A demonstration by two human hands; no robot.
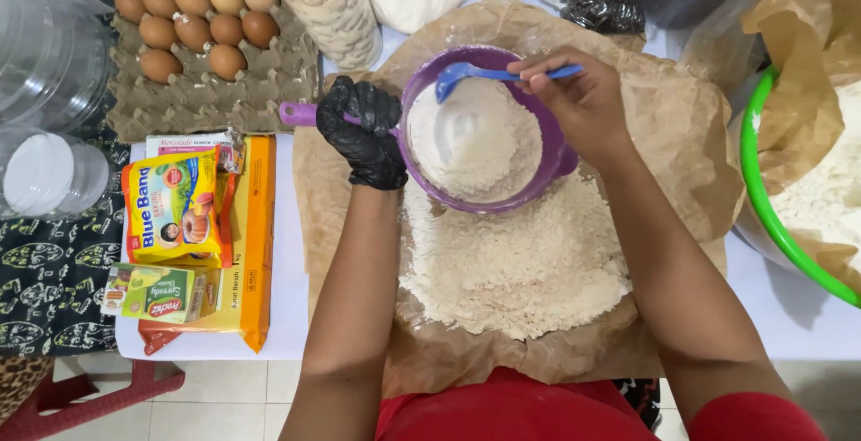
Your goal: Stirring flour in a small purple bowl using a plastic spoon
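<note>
The sieve [484,131] hangs over the middle of the table [789,311], above a flour heap [516,266] lying on paper [682,127]. Flour sits in the sieve, with a spoon [475,73] resting in it at the far rim. The left hand [363,131] is on the sieve's handle at its left; the right hand [578,100] is on the spoon at its right. Left of the paper lie packets [193,235]. Behind them sits an egg tray [211,55] with 10 eggs. A bowl [762,199] stands at the right edge.
</note>
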